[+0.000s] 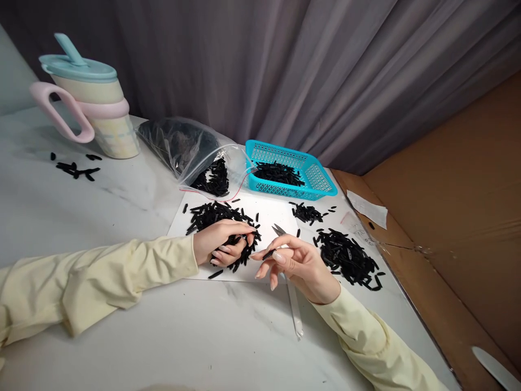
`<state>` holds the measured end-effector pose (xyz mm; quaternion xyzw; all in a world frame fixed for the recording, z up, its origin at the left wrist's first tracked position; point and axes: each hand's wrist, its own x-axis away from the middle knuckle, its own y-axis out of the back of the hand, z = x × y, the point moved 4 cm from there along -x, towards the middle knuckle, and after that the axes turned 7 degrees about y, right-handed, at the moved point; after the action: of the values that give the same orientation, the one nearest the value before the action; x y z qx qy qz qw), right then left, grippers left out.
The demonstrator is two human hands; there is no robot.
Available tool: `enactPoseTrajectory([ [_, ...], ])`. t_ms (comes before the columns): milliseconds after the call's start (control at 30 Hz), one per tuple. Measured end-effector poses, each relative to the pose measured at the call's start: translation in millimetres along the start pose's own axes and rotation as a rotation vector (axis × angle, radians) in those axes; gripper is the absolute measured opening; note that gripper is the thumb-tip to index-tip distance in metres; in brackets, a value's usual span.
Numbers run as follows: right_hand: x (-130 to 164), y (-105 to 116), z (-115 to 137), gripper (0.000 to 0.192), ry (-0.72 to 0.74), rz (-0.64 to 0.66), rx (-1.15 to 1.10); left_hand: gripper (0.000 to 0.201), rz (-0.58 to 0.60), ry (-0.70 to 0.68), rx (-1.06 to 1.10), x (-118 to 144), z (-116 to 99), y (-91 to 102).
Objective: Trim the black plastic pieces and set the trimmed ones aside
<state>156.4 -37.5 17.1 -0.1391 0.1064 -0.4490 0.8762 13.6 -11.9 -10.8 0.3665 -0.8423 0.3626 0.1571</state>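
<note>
Pinching one small black piece (269,253) between thumb and forefinger, the right hand (299,266) has its grip closed on it, with slim scissors (288,271) running under the palm; trimming looks best done with the piece held steady near its end. Just left of that grip, the left hand (222,243) rests curled on a heap of black pieces (215,214) on white paper (272,214) on the table (122,206).

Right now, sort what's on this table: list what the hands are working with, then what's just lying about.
In use:
left hand on the black pieces
right hand pinching one black piece, snips in its grip
white sheet

Lying about:
drinking jug
plastic bag
blue basket
paper slip
</note>
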Motion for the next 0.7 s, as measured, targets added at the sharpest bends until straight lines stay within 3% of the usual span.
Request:
enactPoseTrajectory([
  [533,-4,15,-13,0.013,-0.105,-0.159,-0.178,0.028,0.013,-0.001,-0.003,-2,-2,-2.4],
  [700,-1,13,-14,0.022,-0.115,-0.116,-0.103,0.028,0.007,-0.009,-0.01,-1,0,-2.5],
])
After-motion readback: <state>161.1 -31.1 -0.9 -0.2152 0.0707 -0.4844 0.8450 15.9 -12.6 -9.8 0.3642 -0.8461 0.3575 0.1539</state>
